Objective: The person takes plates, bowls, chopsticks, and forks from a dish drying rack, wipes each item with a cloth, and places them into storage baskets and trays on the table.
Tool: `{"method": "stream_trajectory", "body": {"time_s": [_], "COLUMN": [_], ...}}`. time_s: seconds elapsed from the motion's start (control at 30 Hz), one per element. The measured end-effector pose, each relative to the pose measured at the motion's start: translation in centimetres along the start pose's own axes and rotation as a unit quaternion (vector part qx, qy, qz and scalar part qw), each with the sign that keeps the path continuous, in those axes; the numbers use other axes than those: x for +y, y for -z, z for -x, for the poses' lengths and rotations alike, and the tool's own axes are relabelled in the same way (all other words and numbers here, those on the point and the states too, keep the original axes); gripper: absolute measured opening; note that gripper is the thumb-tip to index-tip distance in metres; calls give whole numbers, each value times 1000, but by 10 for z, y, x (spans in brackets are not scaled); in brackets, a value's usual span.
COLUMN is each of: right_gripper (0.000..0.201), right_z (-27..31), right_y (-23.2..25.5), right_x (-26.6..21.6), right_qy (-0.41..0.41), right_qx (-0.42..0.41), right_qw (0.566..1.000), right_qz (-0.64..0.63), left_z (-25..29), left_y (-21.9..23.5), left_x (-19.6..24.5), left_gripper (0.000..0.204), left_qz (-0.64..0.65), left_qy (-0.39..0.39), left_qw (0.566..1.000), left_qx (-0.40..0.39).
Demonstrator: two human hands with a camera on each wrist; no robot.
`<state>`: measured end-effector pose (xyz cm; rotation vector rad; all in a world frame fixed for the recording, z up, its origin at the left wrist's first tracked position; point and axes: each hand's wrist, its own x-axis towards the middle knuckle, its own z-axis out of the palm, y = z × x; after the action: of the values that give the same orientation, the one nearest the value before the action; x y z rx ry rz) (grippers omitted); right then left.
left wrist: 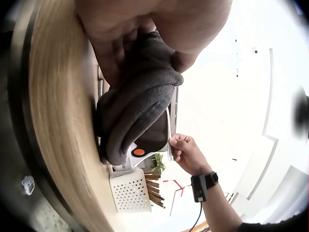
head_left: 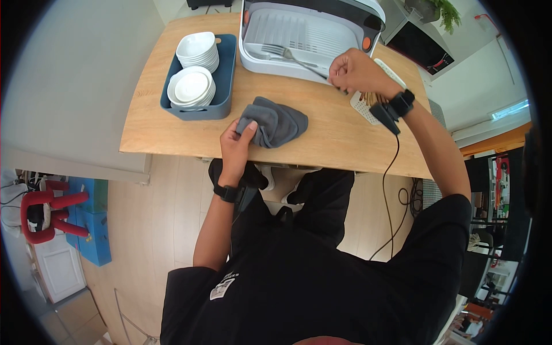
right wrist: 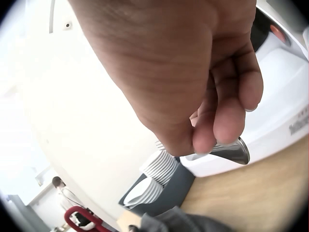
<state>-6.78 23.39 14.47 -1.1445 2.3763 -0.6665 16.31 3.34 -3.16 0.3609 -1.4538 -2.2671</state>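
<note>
My right hand (head_left: 361,71) pinches a metal fork (head_left: 291,56) by its handle, with thumb and fingertips together. The tines point left, over the front of a white dish box (head_left: 276,70) with a dark raised lid. In the right wrist view the rounded handle end of the fork (right wrist: 237,152) sticks out below my fingers. At the near edge of the table, my left hand (head_left: 234,150) grips a folded dark grey cloth (head_left: 275,122), thumb on top. The left wrist view shows the cloth (left wrist: 140,104) bunched between thumb and fingers.
A blue bin (head_left: 229,86) on the left holds stacked white bowls (head_left: 196,49) and plates (head_left: 190,86). Right of the dish box, partly behind my right wrist, lies a white perforated basket (left wrist: 129,191) with several wooden sticks (left wrist: 153,191). A cable (head_left: 391,178) hangs from the right wrist.
</note>
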Motion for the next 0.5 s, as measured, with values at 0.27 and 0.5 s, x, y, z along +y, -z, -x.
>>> {"method": "stream_trajectory", "body": {"time_s": [0.27,0.5], "right_gripper": [13,15], "right_z": [75,126], "right_y": [-120,-183], "right_x": [-21,-18], "right_qy": [-51,-19], "right_qx": [-136,4], "right_qw": [951,955], "right_qz": [-274,-297], "left_z": [34,62], "left_y": [-25,-38], "left_x": [12,6], "left_gripper": [25,18], "left_qz": [186,121], "left_qy": [50,59], "left_qw": [980,991], "left_qx": [-42,-16]}}
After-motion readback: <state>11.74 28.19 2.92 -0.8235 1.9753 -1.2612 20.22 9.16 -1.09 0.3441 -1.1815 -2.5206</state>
